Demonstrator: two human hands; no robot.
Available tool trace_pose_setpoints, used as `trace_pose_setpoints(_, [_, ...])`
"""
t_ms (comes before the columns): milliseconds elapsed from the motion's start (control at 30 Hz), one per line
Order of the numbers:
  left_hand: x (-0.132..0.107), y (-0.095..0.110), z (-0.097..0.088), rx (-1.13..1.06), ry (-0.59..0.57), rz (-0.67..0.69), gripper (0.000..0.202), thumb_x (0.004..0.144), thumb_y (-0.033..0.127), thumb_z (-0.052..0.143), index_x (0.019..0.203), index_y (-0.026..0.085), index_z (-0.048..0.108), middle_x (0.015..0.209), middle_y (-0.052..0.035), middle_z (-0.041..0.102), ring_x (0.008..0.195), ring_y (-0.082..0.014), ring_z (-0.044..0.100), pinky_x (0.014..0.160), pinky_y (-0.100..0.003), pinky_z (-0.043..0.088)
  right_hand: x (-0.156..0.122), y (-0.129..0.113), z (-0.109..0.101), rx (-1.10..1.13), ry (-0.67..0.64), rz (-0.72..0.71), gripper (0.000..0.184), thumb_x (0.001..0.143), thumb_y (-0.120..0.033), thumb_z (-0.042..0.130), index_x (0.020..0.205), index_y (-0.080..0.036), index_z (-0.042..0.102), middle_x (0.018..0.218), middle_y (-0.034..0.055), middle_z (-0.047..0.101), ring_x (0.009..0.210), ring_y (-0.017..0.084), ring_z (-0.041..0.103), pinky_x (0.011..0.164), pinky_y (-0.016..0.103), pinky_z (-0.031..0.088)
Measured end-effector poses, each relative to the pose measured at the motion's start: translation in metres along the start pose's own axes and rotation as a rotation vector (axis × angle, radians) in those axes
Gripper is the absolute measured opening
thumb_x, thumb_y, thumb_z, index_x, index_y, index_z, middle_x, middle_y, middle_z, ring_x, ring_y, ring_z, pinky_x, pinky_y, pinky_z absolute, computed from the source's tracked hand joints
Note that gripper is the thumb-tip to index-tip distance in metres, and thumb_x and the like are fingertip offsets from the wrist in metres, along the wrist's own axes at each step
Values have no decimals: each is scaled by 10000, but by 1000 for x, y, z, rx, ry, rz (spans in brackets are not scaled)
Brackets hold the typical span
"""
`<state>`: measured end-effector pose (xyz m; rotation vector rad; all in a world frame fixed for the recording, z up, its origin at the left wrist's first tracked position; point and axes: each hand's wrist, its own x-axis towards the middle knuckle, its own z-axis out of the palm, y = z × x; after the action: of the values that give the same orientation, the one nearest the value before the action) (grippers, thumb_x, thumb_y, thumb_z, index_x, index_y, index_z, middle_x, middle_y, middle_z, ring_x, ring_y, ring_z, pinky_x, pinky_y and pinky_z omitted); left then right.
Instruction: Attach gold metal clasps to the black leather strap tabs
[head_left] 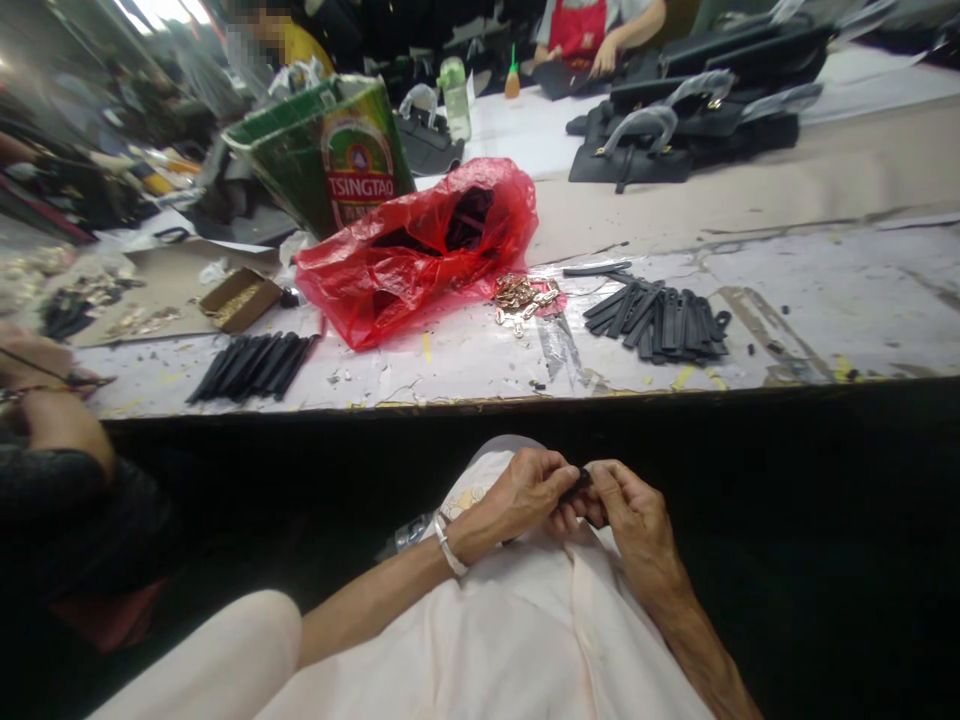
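2 bare hands meet low over the wearer's pale clothing [487, 640], just in front of the near edge of a long, light-coloured counter [450, 375]. The left hand [534, 487], with a white band [448, 545] at the wrist, pinches a small black piece [577, 484] between thumb and fingers; the right hand [631, 507] pinches the same piece from its other side. Fingers cover most of it, so its full shape cannot be told. Ahead and slightly right on the counter lies a loose pile of black strips [664, 322]. Left of that is a small heap of gold-coloured metal parts [523, 294], just beside a crumpled red plastic bag [405, 290]. Behind the bag stands a green container [274, 160] marked TSINGTAO. Farther left, more black strips [251, 366] lie side by side, near an open cardboard box [253, 307] of small gold-coloured bits. At the far right, black handbags [630, 160] with wrapped handles are piled near a co-worker in a red apron [579, 35].
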<state>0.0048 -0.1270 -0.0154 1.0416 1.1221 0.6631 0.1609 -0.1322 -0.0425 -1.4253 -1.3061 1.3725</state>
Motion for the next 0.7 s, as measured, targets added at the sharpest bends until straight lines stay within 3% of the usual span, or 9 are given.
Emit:
trace_pose_setpoints(133, [1, -3, 2, 4, 12, 6, 357, 886, 476, 476, 734, 158, 532, 594, -18, 611, 472, -117, 581, 474, -210, 459, 1, 0, -1, -55, -14, -15, 318, 824, -490, 622, 834, -172, 623, 569, -21, 546, 490, 130, 465, 463, 236, 370])
trace_pose_setpoints(333, [5, -3, 7, 127, 66, 97, 306, 907, 387, 443, 709, 164, 515, 618, -2, 593, 488, -93, 559, 474, -186, 419, -2, -9, -1, -201, 101, -125, 245, 817, -429, 589, 803, -188, 623, 695, 34, 648, 601, 175, 580, 560, 266, 449])
trace_pose_setpoints(567, [10, 0, 11, 202, 138, 98, 297, 904, 349, 435, 682, 169, 517, 571, 0, 578, 489, -101, 556, 469, -188, 400, -1, -1, 0, -16, 83, -15, 339, 879, -509, 550, 851, -180, 629, 614, -6, 577, 539, 146, 504, 523, 254, 422])
trace_pose_setpoints(700, [10, -3, 9, 133, 88, 40, 327, 898, 395, 444, 681, 165, 531, 573, -7, 585, 478, -107, 559, 458, -193, 414, 2, 4, 1, 6, 88, 0, 338, 834, -515, 617, 823, -178, 625, 569, -19, 546, 512, 140, 484, 485, 246, 387])
